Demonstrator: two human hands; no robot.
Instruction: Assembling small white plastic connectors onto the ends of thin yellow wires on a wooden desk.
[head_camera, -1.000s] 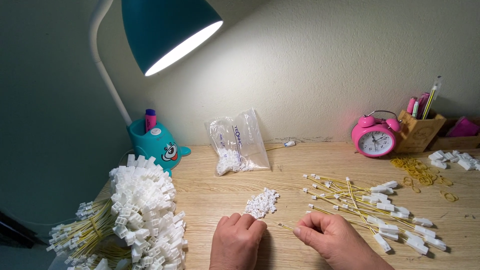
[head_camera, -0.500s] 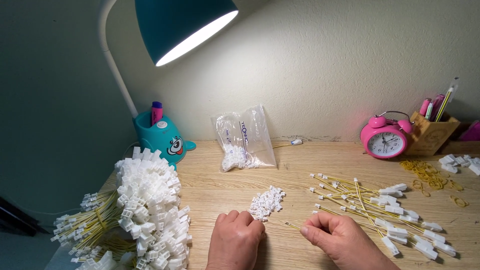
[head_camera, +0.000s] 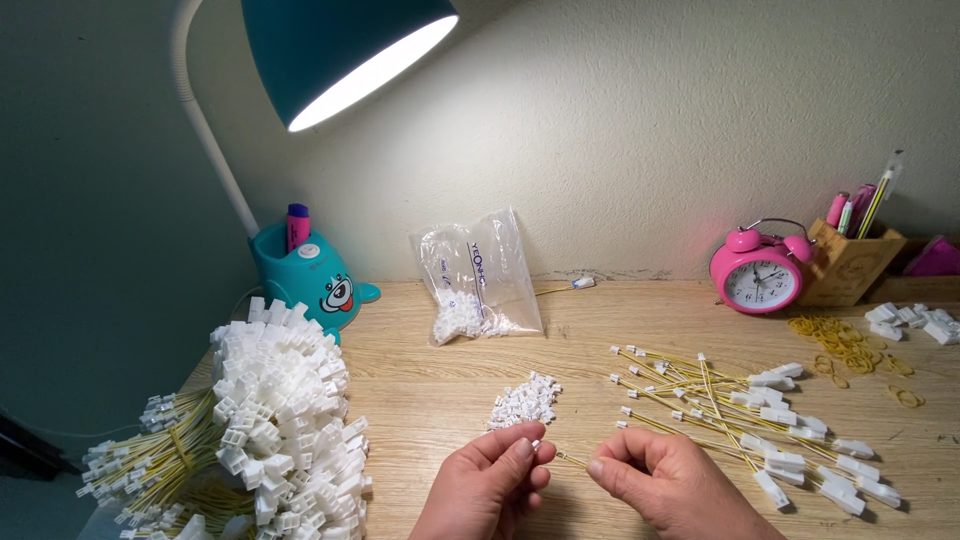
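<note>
At the near edge of the pale wooden desk, the left hand pinches a tiny white plastic connector housing between thumb and forefinger, the other fingers curled under. The right hand grips a thin yellow wire by its end, fingertips closed on it, with the wire's tip aimed at the housing and just short of it. Compared with a second ago, both hands have lifted off the desk and drawn slightly apart, so the two parts now sit in the air facing each other rather than being fingered low on the surface; I judge they are lined up for joining, not yet mated. Just beyond the left hand lies a small heap of loose white housings. To the right spreads a fan of yellow wires with white plugs; to the left, a big bundled pile of finished white-ended wires. A clear plastic bag of housings stands further back.
</note>
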